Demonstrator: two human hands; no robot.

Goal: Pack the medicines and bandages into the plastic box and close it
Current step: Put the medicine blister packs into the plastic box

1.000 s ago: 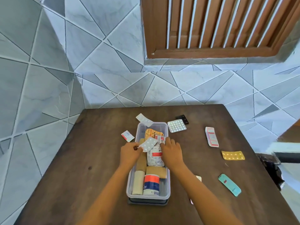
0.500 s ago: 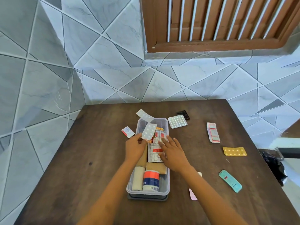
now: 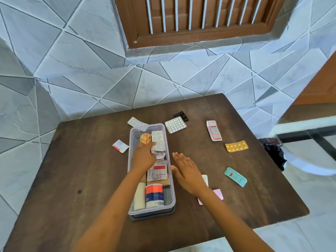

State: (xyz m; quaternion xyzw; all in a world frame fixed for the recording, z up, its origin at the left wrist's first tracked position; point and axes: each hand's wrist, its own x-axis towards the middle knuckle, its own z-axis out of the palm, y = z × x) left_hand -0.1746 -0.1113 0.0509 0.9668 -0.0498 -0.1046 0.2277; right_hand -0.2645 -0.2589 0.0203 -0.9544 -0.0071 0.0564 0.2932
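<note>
The clear plastic box (image 3: 151,212) stands open mid-table on a dark lid (image 3: 152,216). Inside lie a beige bandage roll (image 3: 139,197), a roll with a red and blue label (image 3: 154,195), a white and red sachet (image 3: 157,170) and a gold foil strip (image 3: 145,138). My left hand (image 3: 143,155) reaches into the far end and pinches the near corner of a silver blister pack (image 3: 159,140) lying there. My right hand (image 3: 187,171) hovers flat and open just right of the box.
Loose on the wooden table (image 3: 81,170): a white pill blister (image 3: 175,124), black strip (image 3: 181,115), blister behind the box (image 3: 135,122), small sachet (image 3: 120,146), white-red strip (image 3: 214,130), yellow blister (image 3: 236,146), teal strip (image 3: 235,176), pink strip (image 3: 218,194). Tiled walls stand behind and to the left.
My left hand carried the silver blister pack forward and laid it in the box's far end. My right hand lifted off the packets and moved out to the right of the box.
</note>
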